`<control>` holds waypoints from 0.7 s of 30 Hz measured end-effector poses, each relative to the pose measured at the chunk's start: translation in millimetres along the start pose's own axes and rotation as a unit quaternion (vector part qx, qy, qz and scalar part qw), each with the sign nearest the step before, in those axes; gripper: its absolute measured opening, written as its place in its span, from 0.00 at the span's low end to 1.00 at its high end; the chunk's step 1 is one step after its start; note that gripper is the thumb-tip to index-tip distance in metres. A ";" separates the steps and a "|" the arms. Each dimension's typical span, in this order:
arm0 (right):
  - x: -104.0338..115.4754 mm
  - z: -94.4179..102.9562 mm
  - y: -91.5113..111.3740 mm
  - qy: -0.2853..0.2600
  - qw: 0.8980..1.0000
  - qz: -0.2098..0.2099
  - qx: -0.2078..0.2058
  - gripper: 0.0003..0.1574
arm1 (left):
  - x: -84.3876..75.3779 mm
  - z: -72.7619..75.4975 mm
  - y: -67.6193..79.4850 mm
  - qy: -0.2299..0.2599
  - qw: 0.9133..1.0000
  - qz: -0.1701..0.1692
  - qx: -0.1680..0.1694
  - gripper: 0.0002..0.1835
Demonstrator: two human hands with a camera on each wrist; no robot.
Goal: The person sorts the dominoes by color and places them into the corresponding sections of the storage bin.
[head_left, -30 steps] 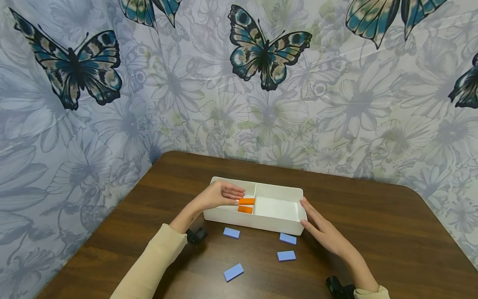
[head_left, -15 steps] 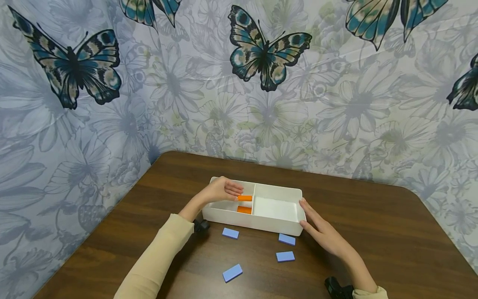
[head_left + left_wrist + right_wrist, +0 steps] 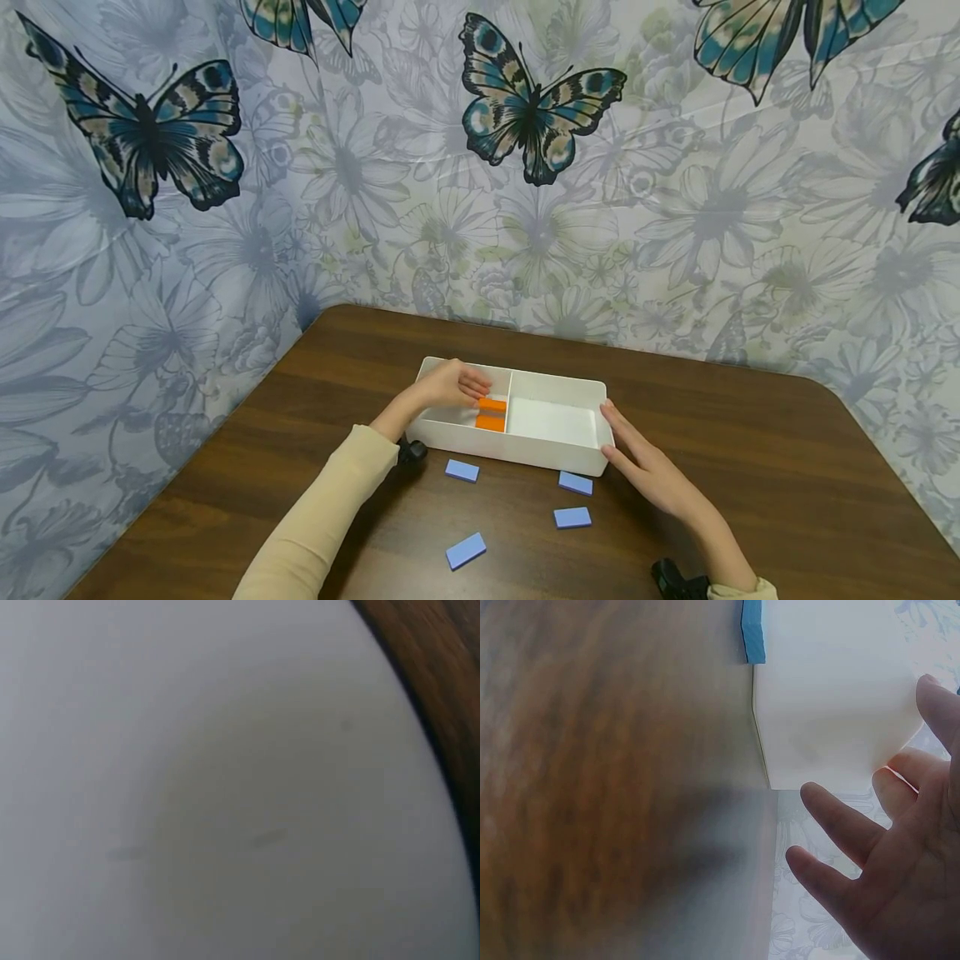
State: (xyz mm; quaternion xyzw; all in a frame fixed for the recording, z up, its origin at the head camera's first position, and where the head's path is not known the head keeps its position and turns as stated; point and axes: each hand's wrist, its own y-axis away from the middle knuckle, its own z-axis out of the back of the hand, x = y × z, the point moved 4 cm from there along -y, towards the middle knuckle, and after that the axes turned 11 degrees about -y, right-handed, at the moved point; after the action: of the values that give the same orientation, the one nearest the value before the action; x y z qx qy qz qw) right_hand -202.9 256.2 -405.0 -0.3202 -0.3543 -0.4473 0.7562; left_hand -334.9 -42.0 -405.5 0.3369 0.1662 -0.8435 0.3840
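A white box (image 3: 517,454) with a divider stands on the table. In its left compartment are two small orange blocks, a rear one (image 3: 492,405) and a front one (image 3: 491,424). My left hand (image 3: 450,386) reaches over the box and pinches the left end of the rear orange block. The left wrist view is filled by a blurred white surface (image 3: 225,772), so the fingers are hidden there. My right hand (image 3: 656,471) rests straight fingers against the box's right end; in the right wrist view that same hand (image 3: 907,855) has its fingers spread beside the white wall.
Several blue blocks lie on the brown table (image 3: 712,433) in front of the box: one at left (image 3: 462,471), one by the box (image 3: 575,483), one below that (image 3: 572,518) and one nearest (image 3: 466,552). A butterfly-print cloth (image 3: 420,250) hangs behind the table.
My left hand moved back with the rear orange block, widening the gap to the front one, then came slightly forward and down again. The right hand stayed at the box's end.
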 end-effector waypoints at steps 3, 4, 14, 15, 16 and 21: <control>-0.1 -0.2 0.1 -0.001 1.000 0.001 0.000 0.38 | 2.1 -2.6 -1.0 0.006 1.000 -0.003 0.009 0.19; -0.2 -0.1 0.1 -0.001 1.000 0.002 0.000 0.38 | 2.6 -3.1 -1.2 0.011 1.000 -0.007 0.014 0.19; -1.0 0.2 0.7 0.006 1.000 -0.002 -0.003 0.38 | 13.0 -9.0 -9.6 0.003 0.999 -0.042 0.026 0.19; -1.1 0.1 0.9 0.006 1.000 -0.002 -0.003 0.38 | 5.0 -7.5 -5.6 0.001 0.999 -0.028 0.026 0.19; -1.2 0.1 1.0 0.006 1.000 -0.002 -0.003 0.38 | 4.3 -8.1 -5.2 -0.005 0.999 -0.024 0.024 0.19; -0.8 -0.2 0.7 0.006 1.000 0.003 -0.003 0.38 | 0.6 -9.6 -2.6 -0.021 1.000 -0.013 0.017 0.20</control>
State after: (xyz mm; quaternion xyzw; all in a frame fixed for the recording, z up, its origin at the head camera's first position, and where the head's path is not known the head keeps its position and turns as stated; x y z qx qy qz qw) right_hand -202.5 256.7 -405.8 -0.3207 -0.3470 -0.4478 0.7591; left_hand -333.0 -35.4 -412.8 0.3232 0.1481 -0.8578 0.3712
